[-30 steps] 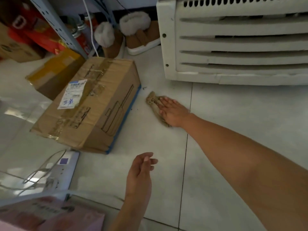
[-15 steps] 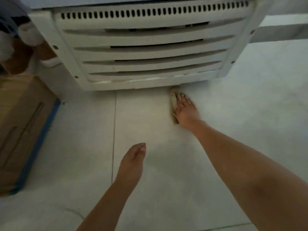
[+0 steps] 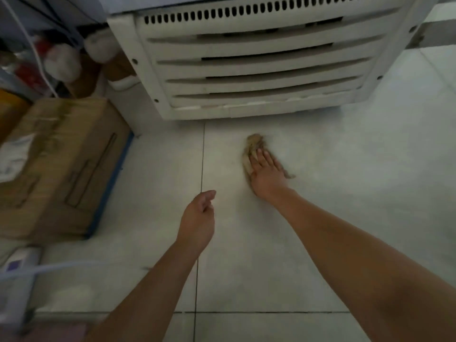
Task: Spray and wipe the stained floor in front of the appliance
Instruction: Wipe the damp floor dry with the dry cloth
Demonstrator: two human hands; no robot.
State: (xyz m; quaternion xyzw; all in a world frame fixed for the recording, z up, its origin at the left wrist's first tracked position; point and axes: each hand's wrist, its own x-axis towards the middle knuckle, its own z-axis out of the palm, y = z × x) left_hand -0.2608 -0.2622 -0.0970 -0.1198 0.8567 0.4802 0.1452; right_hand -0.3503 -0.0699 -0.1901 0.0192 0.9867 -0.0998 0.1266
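Note:
My right hand (image 3: 265, 170) lies flat, palm down, pressing a crumpled tan cloth (image 3: 251, 145) onto the pale tiled floor (image 3: 320, 193). The cloth sticks out past my fingertips and at the right of my palm. It sits a short way in front of the white louvred appliance (image 3: 259, 67). My left hand (image 3: 198, 218) hovers over the floor to the left and nearer me, its fingers loosely curled with nothing in them. No spray bottle is in view.
A taped cardboard box (image 3: 59, 169) with a blue bottom edge stands on the floor at the left. Behind it are fluffy slippers (image 3: 63, 61) and shelf clutter. A white power strip (image 3: 17, 265) with a cable lies at the lower left.
My right hand has dragged the cloth from beside the box rightward to the appliance's base, then back toward me and away from the appliance. My left hand's fingers have curled slightly.

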